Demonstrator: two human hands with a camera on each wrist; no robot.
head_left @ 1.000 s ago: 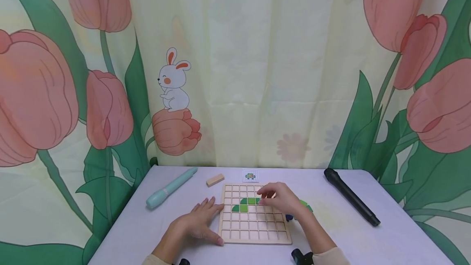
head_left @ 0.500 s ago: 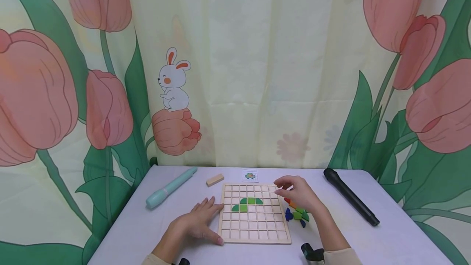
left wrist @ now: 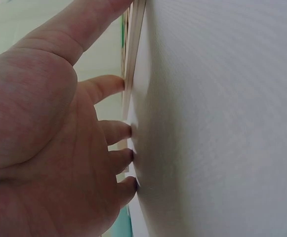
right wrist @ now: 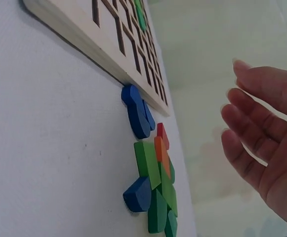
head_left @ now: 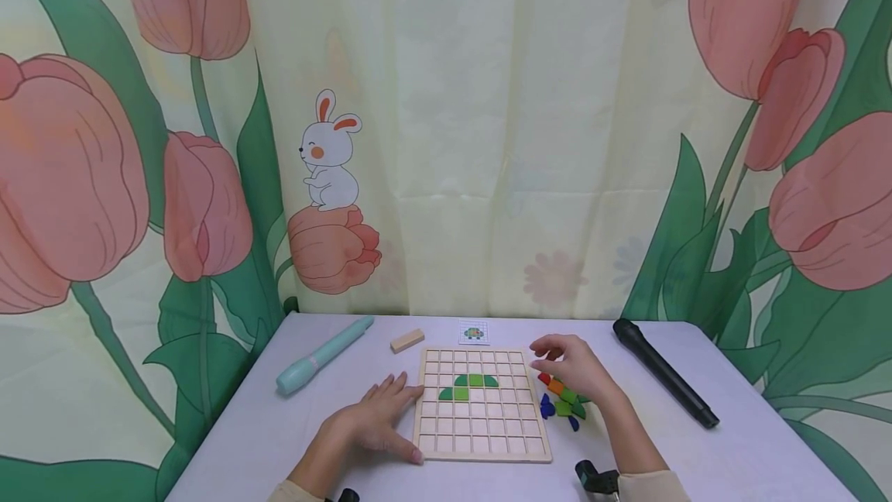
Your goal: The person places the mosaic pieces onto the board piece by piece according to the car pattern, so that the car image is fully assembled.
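Observation:
A wooden grid board [head_left: 481, 428] lies flat on the table, with green square and rounded pieces [head_left: 476, 380] set in a few of its cells. My left hand [head_left: 379, 417] rests at the board's left side, thumb and index fingertip against its edge and the other fingertips on the tabletop. Off the board's upper right edge hovers my right hand [head_left: 573, 366], fingers relaxed and nothing between them. Below it lies a pile of coloured blocks [right wrist: 150, 163] in blue, green, orange and red. One blue block [right wrist: 132, 94] touches or nearly touches the board's edge.
A small card with a coloured grid picture [head_left: 474, 333] lies behind the board. Beside it is a plain wooden block [head_left: 407, 341]. A mint-green stick-shaped object [head_left: 324, 355] lies at the left, a black microphone-like rod [head_left: 665, 374] at the right. A printed curtain hangs behind the table.
My right hand has drawn back rightward from over the board to beside it, uncovering the green rounded piece and the block pile. The left hand has stayed in place.

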